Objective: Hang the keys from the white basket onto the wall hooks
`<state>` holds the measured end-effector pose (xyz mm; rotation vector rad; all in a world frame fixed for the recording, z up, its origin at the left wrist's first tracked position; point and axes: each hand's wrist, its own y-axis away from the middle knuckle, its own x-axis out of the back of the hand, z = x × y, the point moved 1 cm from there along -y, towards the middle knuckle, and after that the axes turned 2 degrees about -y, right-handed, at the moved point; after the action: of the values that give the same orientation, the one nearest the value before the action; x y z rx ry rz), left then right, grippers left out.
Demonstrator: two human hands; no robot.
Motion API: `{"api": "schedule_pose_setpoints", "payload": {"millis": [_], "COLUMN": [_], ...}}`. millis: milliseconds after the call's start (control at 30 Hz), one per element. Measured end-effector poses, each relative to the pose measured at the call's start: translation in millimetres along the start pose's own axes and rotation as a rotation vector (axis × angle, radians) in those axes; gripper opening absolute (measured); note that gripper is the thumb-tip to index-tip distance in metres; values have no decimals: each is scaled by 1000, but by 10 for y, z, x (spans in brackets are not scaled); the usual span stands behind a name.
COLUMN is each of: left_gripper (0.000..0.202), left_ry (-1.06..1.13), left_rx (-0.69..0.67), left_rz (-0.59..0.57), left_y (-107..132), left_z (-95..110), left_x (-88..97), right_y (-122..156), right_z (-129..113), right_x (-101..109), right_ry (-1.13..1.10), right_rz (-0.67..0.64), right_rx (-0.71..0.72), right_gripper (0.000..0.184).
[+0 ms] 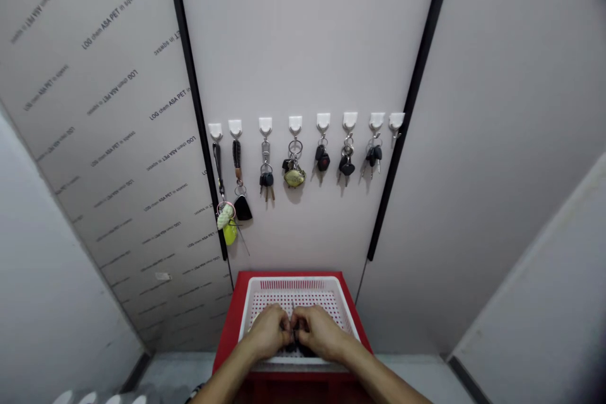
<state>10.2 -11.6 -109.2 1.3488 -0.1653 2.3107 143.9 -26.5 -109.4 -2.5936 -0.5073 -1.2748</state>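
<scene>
Left hand [269,330] and right hand [320,330]: fingers of both drawn narrow, pinching dark item. Dark item [293,345]: small, blackish, mostly hidden by fingers, thin sliver pointing up; located between hands, above basket. Basket [299,285]: white plastic, perforated base, slotted wall; on red desk [229,333]. Beyond: pale wall panel [303,31], row of white hooks [295,122], hanging keys [323,159], assorted fobs.

Eight white hooks [295,121]; seven hanging key bunches [295,178]; two black strips [427,41]; one white basket [293,278]; one red stand [228,322].
</scene>
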Motion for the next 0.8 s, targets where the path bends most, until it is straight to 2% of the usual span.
{"api": "schedule_pose_setpoints", "payload": {"millis": [200, 267, 433, 600, 733, 800], "left_gripper": [18, 16, 20, 17, 17, 17], "left_ry": [74, 102, 128, 127, 144, 150], "left_rx": [-64, -78, -69, -69, -86, -81], "left_rz": [95, 100, 63, 66, 67, 77], "left_y": [20, 18, 4, 18, 25, 23], "left_z": [10, 14, 20, 40, 35, 24], "left_x": [26, 30, 31, 44, 32, 24], "right_y": [5, -1, -7, -6, -7, -10], "right_z": [-59, -63, -45, -27, -55, -68], "right_x": [61, 67, 40, 59, 100, 93], "right_ry": [-53, -70, -23, 90, 154, 181], "right_rz": [149, 164, 96, 21, -38, -27], "right_rx": [22, 23, 10, -29, 8, 27], "right_gripper": [26, 27, 32, 28, 27, 27]}}
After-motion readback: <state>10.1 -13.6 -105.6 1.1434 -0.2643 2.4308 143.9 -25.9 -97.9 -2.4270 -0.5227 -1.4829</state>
